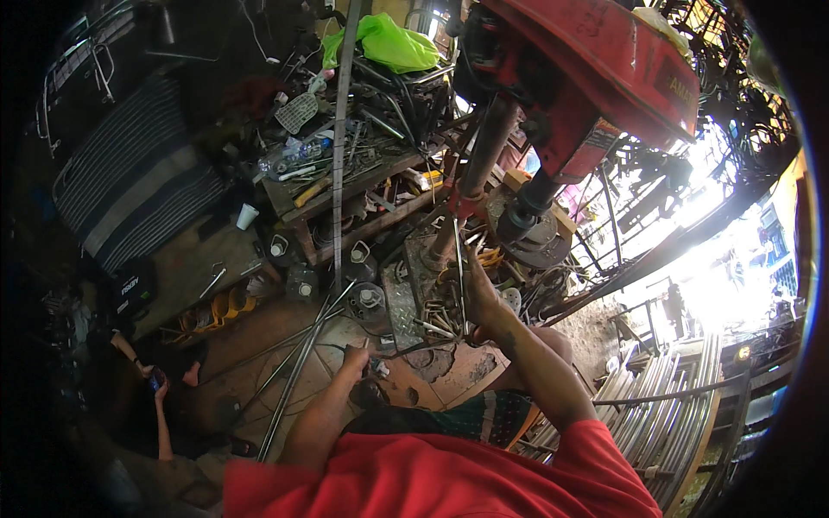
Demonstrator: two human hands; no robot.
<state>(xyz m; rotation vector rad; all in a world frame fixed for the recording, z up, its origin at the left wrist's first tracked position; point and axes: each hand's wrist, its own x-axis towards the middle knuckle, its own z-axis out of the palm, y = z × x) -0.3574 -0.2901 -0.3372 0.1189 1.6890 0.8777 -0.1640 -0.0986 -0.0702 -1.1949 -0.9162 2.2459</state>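
Observation:
My right hand [480,292] reaches forward beside the column of a red drill press [587,69]. A thin metal rod [459,276] runs along the left edge of that hand; whether the fingers grip it is hidden. Under the hand, short cut metal pieces [436,324] lie piled by a treadplate sheet [400,298]. My left hand [352,361] is closed, low over the floor, the thumb side up; what it holds, if anything, is too small to make out. Just right of it sits a small whitish object [379,369]. Long metal tubes [298,375] lean left of my left hand.
A cluttered workbench [324,203] stands ahead, with a bright green bag [397,43] behind. Plastic jugs [367,298] sit on the floor before it. Bundled metal tubes [665,414] lie at right. Another person's hands [158,384] hold a phone at lower left.

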